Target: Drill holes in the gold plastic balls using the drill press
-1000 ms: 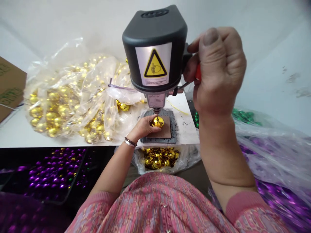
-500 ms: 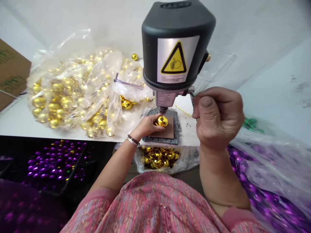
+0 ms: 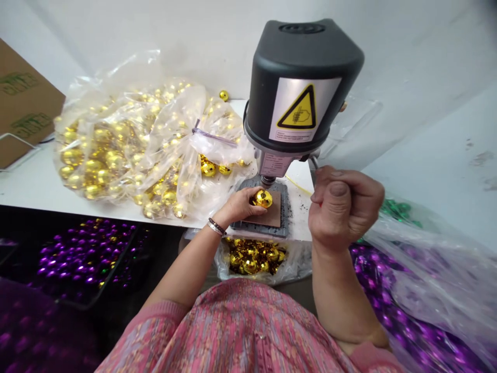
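Note:
My left hand [image 3: 241, 205] is closed round a shiny gold faceted ball [image 3: 264, 199], with the thumb at its near side. The ball rests on a brown board [image 3: 274, 213] over the grey base [image 3: 284, 207] of a drill press. Right above it is the chuck [image 3: 267, 181], and the thin bit appears to meet the ball's top. My right hand [image 3: 344, 207] is a fist on the metal lever [image 3: 314, 161] at the right side of the drill press [image 3: 310, 62]; its fingers hide most of the lever.
A big clear bag of gold balls [image 3: 104, 150] lies on the white table [image 3: 23, 191], left of the press. An open bag of gold balls [image 3: 250, 259] sits below the table edge. Purple balls fill a crate [image 3: 85, 259] and a bag [image 3: 388, 290]. A cardboard box [image 3: 27, 98] stands left.
The view has shifted, so the drill press and table appear further right and lower. My right hand appears closer to the press, still on the lever. My left hand keeps the ball under the chuck.

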Available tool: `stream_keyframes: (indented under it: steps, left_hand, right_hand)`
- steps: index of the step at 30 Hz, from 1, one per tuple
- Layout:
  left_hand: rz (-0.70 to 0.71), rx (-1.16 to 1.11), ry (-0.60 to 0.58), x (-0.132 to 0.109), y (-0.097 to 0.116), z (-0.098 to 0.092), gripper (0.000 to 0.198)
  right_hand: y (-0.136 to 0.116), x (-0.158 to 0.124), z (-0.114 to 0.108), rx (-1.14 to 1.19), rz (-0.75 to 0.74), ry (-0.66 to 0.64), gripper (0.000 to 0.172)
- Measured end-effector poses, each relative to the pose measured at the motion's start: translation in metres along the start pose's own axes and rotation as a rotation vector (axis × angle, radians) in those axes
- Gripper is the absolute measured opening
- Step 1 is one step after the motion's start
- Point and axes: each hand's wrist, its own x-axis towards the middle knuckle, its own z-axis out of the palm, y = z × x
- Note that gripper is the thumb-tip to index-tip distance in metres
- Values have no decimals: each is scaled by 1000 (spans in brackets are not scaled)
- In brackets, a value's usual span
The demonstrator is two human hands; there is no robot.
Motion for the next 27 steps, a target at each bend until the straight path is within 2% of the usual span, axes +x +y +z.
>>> stream_keyframes:
  steps: [5, 10, 14, 18, 21, 24, 26, 27]
  left_hand:
    - [5, 2, 23, 0, -2, 1, 40]
    - [-5, -13, 14, 0, -3, 1, 40]
    - [-18, -69, -4, -1, -3, 3, 42]
    - [-25, -97, 5, -7, -1, 2, 57]
    - [-3, -106, -11, -21, -1, -6, 65]
    - [22, -125, -100, -43, -3, -24, 71]
    - [7, -148, -160, -54, -7, -37, 71]
    - [-13, -161, -152, -57, -10, -43, 67]
  right_hand:
    - [11, -4, 3, 106, -68, 24, 11]
    - [16, -11, 4, 102, -69, 32, 12]
    - [1, 18, 15, 161, -79, 61, 12]
    - [-12, 56, 27, 172, 4, 53, 19]
    - [-14, 66, 30, 226, 31, 63, 18]
    - [-14, 63, 30, 252, 33, 87, 18]
    - [-14, 60, 30, 269, 42, 100, 16]
    - [-14, 59, 30, 278, 45, 107, 16]
